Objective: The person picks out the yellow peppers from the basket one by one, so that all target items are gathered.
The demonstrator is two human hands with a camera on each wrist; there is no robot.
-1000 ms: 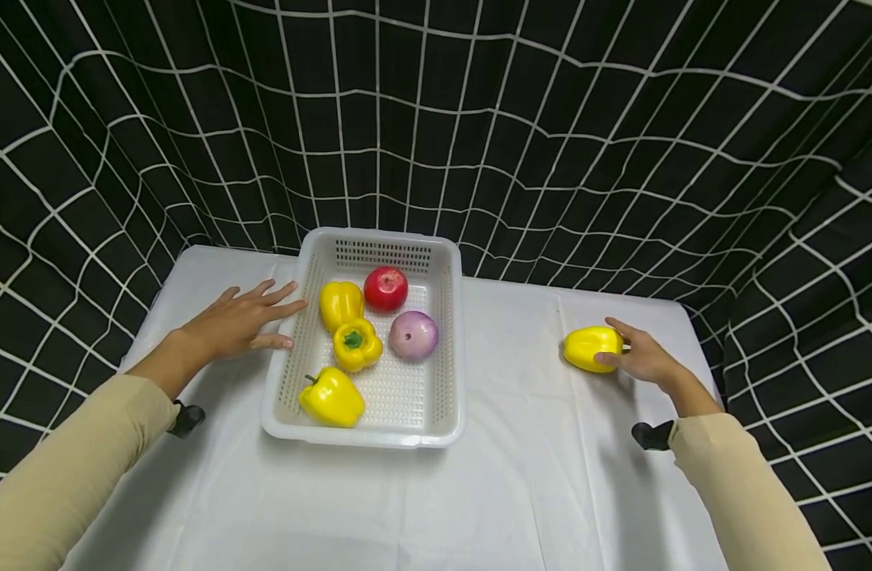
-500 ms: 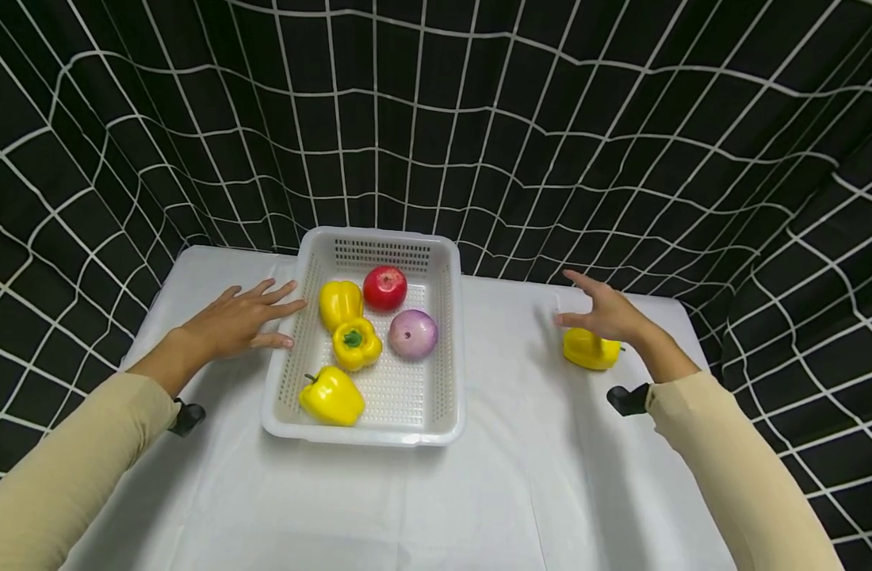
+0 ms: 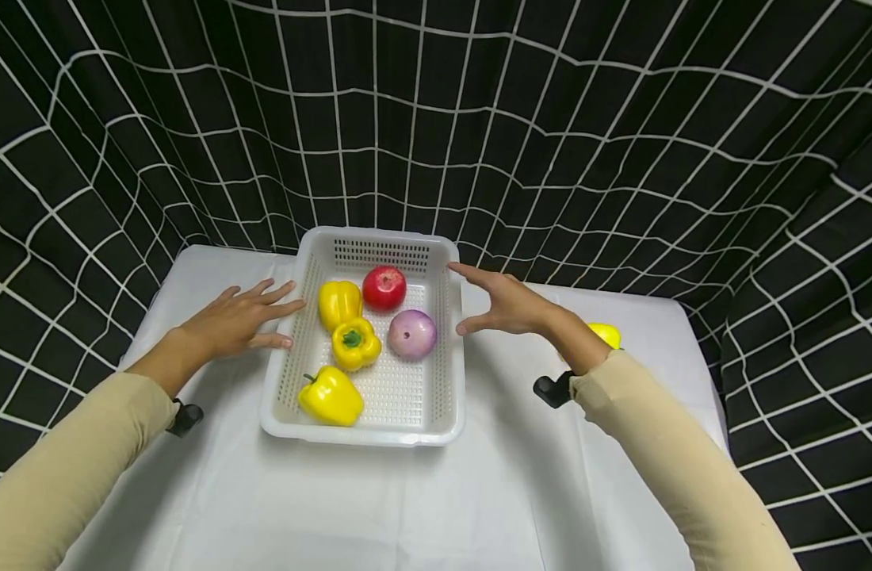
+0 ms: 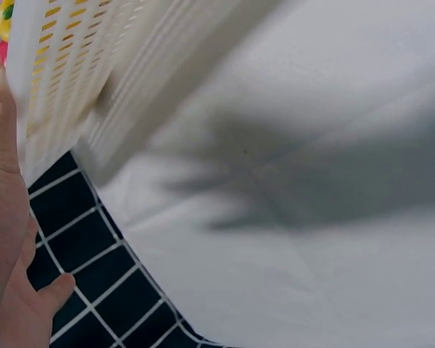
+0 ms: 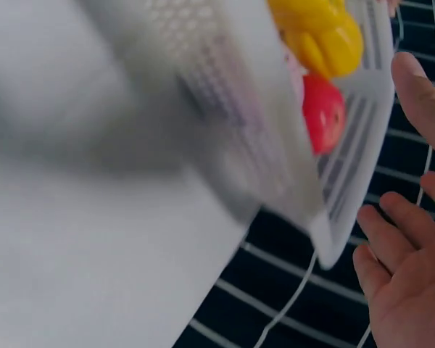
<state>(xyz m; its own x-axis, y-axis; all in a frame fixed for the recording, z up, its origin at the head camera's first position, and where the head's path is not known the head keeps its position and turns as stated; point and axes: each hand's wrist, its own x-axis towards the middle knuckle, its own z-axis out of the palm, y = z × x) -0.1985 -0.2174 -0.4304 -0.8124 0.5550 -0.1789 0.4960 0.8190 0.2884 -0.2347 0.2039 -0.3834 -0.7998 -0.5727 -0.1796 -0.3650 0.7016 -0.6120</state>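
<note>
A white plastic basket point(image 3: 365, 438) stands on the table, holding three yellow bell peppers point(image 3: 331, 396), a red pomegranate point(image 3: 384, 289) and a purple onion point(image 3: 411, 335). My left hand point(image 3: 239, 321) lies with spread fingers at the basket's left rim; whether it touches is hard to tell. Over the right rim hovers my right hand point(image 3: 507, 304), thumb and fingers apart, holding nothing. In the right wrist view its palm and fingers point(image 5: 399, 246) face the basket's side. Another yellow pepper point(image 3: 606, 334) lies on the table, partly hidden behind my right forearm.
A white cloth point(image 3: 322, 507) covers the table. Black curtain with a white grid point(image 3: 522, 143) hangs behind and on both sides, close to the table's edges. A dark wrist mount point(image 3: 553, 390) sticks out from the right sleeve.
My right hand has let go of the yellow pepper on the right and moved left to the basket's right rim. The pepper stays on the table. My left hand has not moved.
</note>
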